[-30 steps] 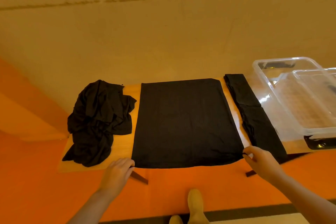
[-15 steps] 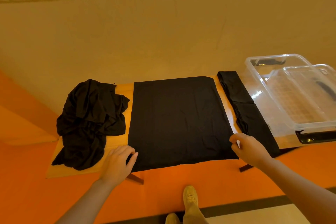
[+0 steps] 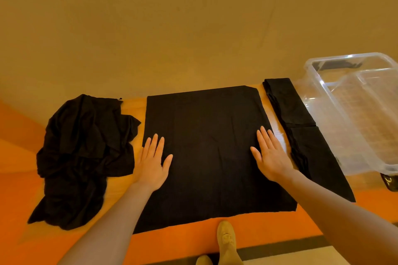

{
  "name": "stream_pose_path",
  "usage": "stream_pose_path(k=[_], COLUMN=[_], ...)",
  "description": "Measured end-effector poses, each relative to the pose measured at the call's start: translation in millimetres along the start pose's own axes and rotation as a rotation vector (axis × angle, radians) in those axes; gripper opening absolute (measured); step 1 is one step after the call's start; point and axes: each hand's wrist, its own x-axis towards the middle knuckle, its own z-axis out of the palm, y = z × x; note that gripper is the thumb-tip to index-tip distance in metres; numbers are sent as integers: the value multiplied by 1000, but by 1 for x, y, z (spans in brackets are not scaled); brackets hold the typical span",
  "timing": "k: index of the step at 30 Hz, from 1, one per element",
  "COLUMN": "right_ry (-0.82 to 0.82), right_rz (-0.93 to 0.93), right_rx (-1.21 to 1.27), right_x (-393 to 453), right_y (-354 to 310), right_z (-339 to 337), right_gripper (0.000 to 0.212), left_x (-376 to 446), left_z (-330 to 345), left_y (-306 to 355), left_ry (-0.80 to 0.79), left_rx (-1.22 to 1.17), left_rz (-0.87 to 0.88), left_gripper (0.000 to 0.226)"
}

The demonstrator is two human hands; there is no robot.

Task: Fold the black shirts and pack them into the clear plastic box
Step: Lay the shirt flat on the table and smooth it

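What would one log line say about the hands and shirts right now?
left hand: flat on spread black shirt | right hand: flat on it | crumpled black shirt pile: left | folded black shirts: right | clear plastic box: no shirts

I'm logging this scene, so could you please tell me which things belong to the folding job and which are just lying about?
Part of the job:
- spread shirt, pressed flat by left hand and right hand
- crumpled shirt pile
- folded shirts
- clear plastic box
- wooden table

Just lying about:
- tan shoes
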Motion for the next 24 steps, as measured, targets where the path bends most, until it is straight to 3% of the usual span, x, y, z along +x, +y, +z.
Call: stream_pose_path(k=[9, 15, 24], right_ry=[22, 126, 47], right_rz=[11, -70, 66], right_rx=[-66, 32, -68], right_x=[-17, 74, 162], right_y=[8, -16, -4], right_z=[1, -24, -23], right_gripper=[80, 66, 83], left_x=[-39, 43, 138], left_z=[19, -15, -12], left_y=[-6, 18, 0], left_ry=[22, 152, -16], left_rx=[60, 27, 64], left_rz=[-40, -31, -107], left_gripper=[71, 64, 75])
